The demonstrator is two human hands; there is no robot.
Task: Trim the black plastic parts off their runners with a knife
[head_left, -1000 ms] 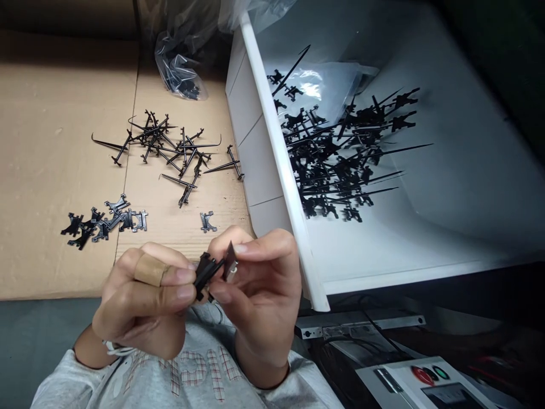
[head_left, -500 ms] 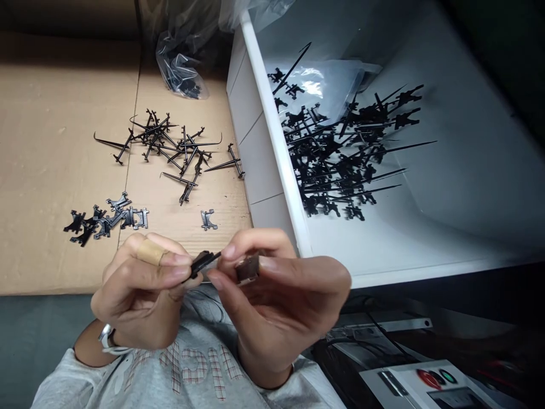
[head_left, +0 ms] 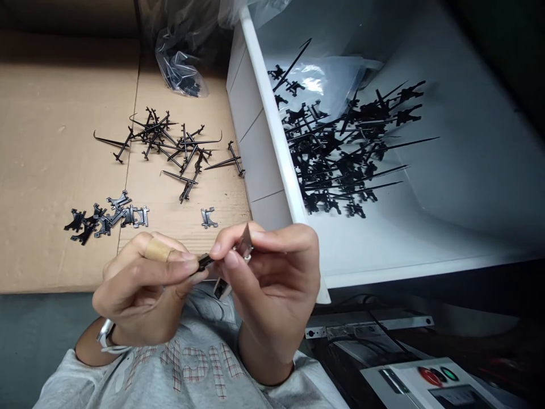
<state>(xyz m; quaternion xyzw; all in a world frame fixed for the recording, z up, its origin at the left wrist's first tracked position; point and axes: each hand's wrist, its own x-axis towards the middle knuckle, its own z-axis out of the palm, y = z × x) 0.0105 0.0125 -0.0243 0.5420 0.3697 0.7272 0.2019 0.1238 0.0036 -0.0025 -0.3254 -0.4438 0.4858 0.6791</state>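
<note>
My left hand (head_left: 145,295), with a tan bandage on one finger, pinches a small black plastic part (head_left: 205,261) close to my chest. My right hand (head_left: 272,284) is closed on a small blade tool (head_left: 244,247), its metal tip meeting the black part. Both hands hover over the front edge of the cardboard sheet (head_left: 51,170). Just beyond them lies a single trimmed black piece (head_left: 208,217).
A pile of black spiked sprues (head_left: 174,147) and a cluster of small trimmed pieces (head_left: 106,218) lie on the cardboard. A white bin (head_left: 272,130) at right holds several black sprues (head_left: 340,153). A plastic bag (head_left: 179,62) sits at the back. A control box with buttons (head_left: 430,378) is at lower right.
My right hand turned and drew in closer, swinging the blade tool upright against the part. My left hand kept its pinch on the black part.
</note>
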